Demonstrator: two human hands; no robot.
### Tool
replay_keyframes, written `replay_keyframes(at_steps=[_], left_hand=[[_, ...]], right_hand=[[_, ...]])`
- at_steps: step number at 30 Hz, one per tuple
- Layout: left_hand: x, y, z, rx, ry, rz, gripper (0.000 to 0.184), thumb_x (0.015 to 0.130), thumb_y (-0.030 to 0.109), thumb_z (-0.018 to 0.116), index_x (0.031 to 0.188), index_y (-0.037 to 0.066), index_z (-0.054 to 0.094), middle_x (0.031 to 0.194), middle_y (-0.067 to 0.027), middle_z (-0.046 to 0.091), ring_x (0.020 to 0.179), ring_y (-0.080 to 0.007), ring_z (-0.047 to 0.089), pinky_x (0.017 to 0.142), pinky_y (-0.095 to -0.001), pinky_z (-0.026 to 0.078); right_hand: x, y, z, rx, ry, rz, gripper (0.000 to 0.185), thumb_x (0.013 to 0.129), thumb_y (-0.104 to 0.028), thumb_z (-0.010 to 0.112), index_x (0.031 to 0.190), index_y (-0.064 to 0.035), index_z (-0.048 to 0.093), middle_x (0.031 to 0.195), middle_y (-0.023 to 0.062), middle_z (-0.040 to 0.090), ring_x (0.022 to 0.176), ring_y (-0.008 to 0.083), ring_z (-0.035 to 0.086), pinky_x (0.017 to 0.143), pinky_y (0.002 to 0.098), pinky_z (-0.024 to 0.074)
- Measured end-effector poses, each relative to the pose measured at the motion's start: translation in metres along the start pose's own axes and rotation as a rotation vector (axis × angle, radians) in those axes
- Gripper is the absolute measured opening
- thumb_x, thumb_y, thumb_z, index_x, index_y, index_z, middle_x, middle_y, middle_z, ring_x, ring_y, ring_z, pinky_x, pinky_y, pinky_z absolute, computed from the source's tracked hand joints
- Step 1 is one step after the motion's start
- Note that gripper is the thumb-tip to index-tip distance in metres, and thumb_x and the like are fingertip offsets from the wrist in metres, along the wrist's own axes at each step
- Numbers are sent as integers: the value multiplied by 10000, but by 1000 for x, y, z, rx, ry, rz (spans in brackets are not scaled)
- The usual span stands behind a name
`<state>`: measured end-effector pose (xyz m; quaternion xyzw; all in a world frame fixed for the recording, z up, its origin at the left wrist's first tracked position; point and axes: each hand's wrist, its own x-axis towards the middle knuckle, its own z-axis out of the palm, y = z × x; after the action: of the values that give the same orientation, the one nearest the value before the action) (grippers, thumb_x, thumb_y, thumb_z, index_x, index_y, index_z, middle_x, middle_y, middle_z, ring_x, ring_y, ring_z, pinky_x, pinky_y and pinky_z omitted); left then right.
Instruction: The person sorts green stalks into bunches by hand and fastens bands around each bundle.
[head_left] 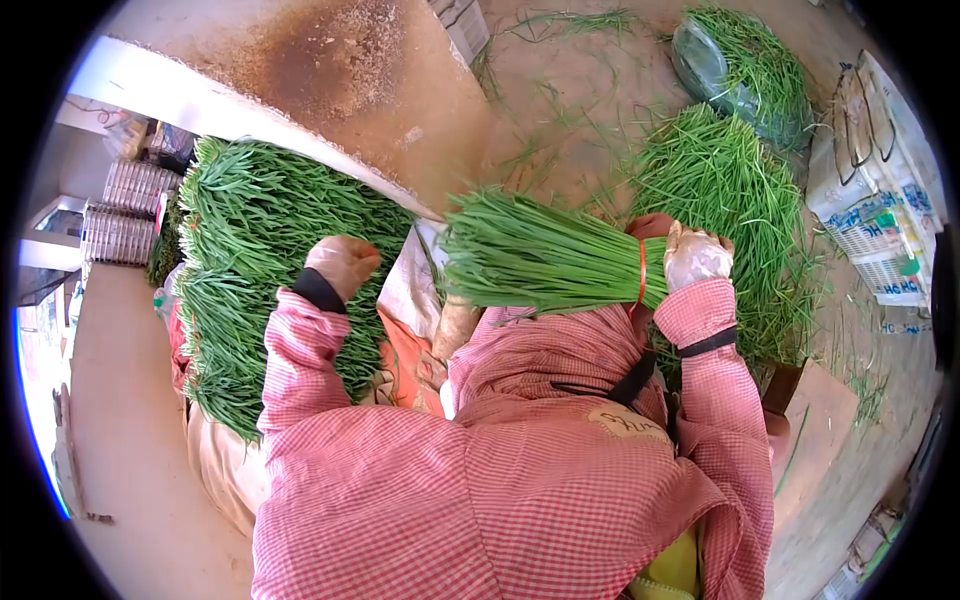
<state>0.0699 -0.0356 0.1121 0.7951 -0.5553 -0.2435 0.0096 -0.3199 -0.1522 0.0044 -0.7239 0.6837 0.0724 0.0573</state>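
A bunch of green chives (560,250) with an orange band (642,270) around it lies sideways across my lap, leaf tips to the left. My right hand (698,255), in a thin pale glove, is closed around the stem end, just right of the band. My left hand (343,265), also gloved, is over the right side of a large stack of chives (250,230). Its fingers are curled together, and whatever may be in them is hidden.
Loose green stalks (715,180) are heaped on the floor at right, beside a plastic bag (700,65) of more greens. White printed crates (880,190) stand at the far right. A stained board (330,70) rises ahead. Plastic baskets (120,235) are stacked at far left.
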Motion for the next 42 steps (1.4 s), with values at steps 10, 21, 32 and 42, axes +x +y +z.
replay_keyframes(at_steps=[10, 21, 32, 42], left_hand=[[15, 61, 180, 420, -25, 666, 660, 751, 328, 597, 1311, 137, 306, 1370, -83, 259, 1235, -269, 277, 959, -459, 275], [43, 214, 75, 258, 329, 1192, 1041, 542, 469, 731, 1304, -18, 215, 1238, -220, 404, 1210, -291, 329, 1000, -374, 248], [95, 195, 152, -277, -544, 618, 763, 526, 324, 810, 1139, 25, 469, 1009, -101, 584, 922, -206, 555, 853, -300, 407], [43, 233, 114, -1166, -919, 434, 469, 696, 62, 695, 1119, 29, 496, 1020, -69, 577, 915, -156, 553, 806, -288, 439]], right_hand=[[8, 7, 5, -34, 70, -1, 511, 918, -363, 155, 973, -93, 586, 948, 84, 598, 959, 258, 528, 905, 407, 297], [-11, 2, 0, -36, 40, -83, 496, 912, -362, 213, 927, -62, 609, 910, 107, 614, 930, 259, 544, 877, 388, 334], [-90, 142, 172, 1747, -203, 348, 553, 822, -413, 520, 1248, -100, 360, 1109, 94, 533, 962, 219, 534, 773, 337, 440], [-25, -2, -25, 2674, 103, 24, 666, 689, -299, 702, 1188, 10, 388, 1071, 137, 520, 941, 262, 528, 841, 398, 443]])
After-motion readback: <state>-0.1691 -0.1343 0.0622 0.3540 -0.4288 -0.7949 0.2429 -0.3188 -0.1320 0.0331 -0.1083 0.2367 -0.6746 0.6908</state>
